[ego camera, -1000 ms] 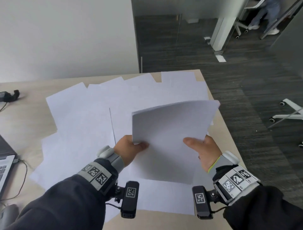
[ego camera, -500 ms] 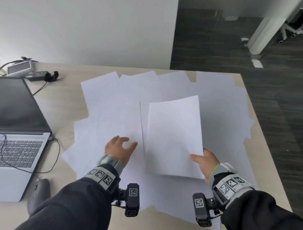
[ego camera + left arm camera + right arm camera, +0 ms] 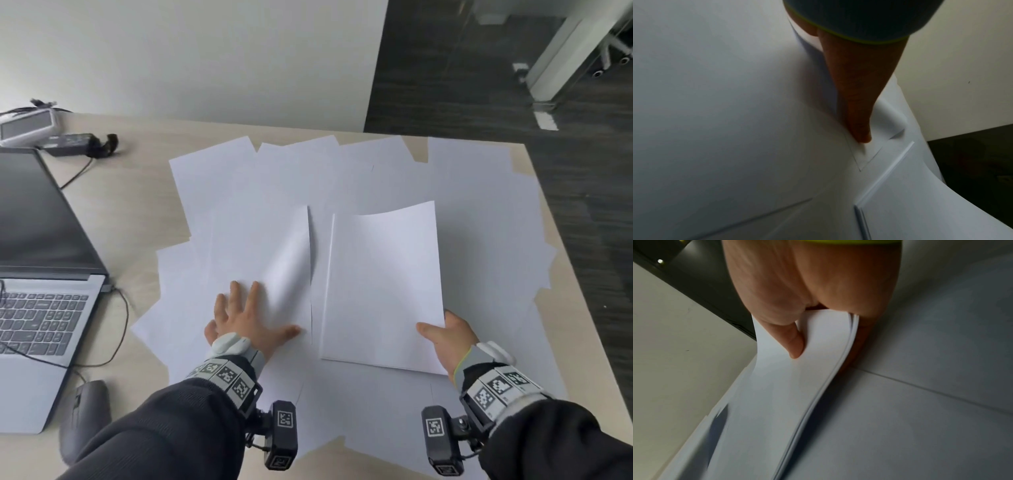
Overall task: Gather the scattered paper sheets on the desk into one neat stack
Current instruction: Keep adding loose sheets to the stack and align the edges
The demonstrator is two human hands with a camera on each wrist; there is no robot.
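Observation:
Several white paper sheets (image 3: 342, 171) lie fanned and overlapping across the desk (image 3: 137, 212). My right hand (image 3: 442, 334) pinches the near right corner of a thin stack of sheets (image 3: 383, 284), thumb on top and fingers beneath; the stack's far edge curls up. In the right wrist view the right hand (image 3: 797, 337) grips that stack (image 3: 793, 402) just above the loose sheets. My left hand (image 3: 257, 317) lies flat with spread fingers on a loose sheet (image 3: 239, 240) left of the stack. That sheet's right edge bows upward. In the left wrist view the thumb (image 3: 859, 116) presses on a sheet corner.
An open laptop (image 3: 44, 260) occupies the left of the desk, with a grey mouse (image 3: 85, 414) and a cable in front of it. A black power adapter (image 3: 78, 145) and a white device (image 3: 27, 126) sit at the back left. The desk's right edge drops to dark floor.
The left hand has let go of the stack and come down flat on a loose sheet to its left, which now bows up. The right hand has lowered the stack toward the desk.

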